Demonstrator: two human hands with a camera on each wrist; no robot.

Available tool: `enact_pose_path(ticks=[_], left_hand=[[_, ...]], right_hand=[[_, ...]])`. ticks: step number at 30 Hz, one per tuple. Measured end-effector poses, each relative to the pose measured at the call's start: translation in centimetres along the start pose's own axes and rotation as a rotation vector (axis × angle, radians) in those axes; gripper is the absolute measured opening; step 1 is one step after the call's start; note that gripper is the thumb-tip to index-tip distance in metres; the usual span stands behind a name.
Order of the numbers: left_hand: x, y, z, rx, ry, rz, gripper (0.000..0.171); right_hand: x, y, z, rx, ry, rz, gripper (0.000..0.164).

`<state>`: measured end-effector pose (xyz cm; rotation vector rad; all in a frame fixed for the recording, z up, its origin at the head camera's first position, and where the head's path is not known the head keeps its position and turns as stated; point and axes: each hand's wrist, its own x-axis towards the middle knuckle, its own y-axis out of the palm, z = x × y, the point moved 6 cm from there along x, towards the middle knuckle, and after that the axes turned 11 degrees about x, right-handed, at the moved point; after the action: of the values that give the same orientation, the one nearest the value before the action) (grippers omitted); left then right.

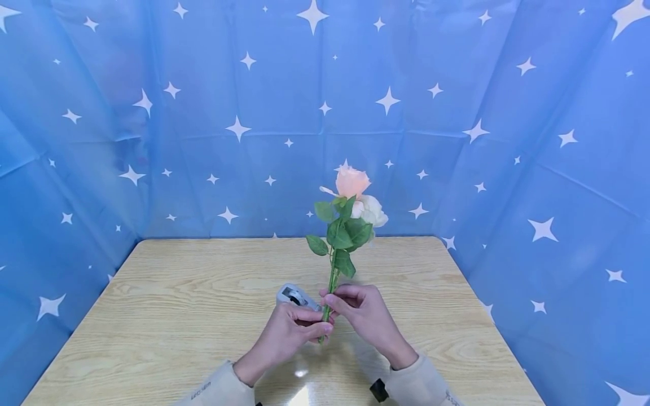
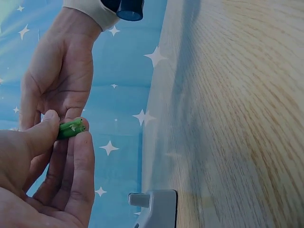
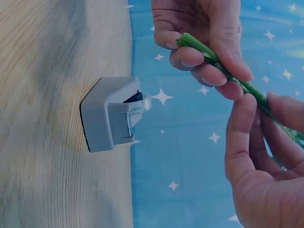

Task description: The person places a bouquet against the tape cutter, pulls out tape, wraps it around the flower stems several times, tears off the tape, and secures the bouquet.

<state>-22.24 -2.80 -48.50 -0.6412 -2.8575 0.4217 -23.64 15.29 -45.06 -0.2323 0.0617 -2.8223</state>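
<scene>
A peach-pink rose (image 1: 351,181) and a white flower (image 1: 373,211) stand upright together above the table, their green stems (image 1: 333,276) side by side with leaves (image 1: 341,235) below the blooms. Near the bottom of the stems, my left hand (image 1: 286,332) pinches them between thumb and fingers. Just above it, my right hand (image 1: 368,316) pinches the same stems with thumb and fingertips. The cut stem ends (image 2: 78,126) poke out past the left fingers in the left wrist view. Behind the left hand sits a grey tape dispenser (image 3: 100,118), partly hidden in the head view.
The light wood-grain table (image 1: 203,282) carries the dispenser near its middle. A blue curtain with white stars (image 1: 284,113) hangs behind the table and along both sides.
</scene>
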Motion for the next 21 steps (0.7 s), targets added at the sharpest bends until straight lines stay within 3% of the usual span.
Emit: enact_pose_path(ticks=[14, 21], left_hand=[[-0.04, 0.10, -0.03, 0.061, -0.047, -0.039, 0.018], [0.15, 0.13, -0.06, 0.056, -0.045, 0.002, 0.020]], right_hand=[[0.03, 0.14, 0.01, -0.037, -0.018, -0.002, 0.024], [-0.01, 0.07, 0.38, -0.011, -0.051, -0.006, 0.019]])
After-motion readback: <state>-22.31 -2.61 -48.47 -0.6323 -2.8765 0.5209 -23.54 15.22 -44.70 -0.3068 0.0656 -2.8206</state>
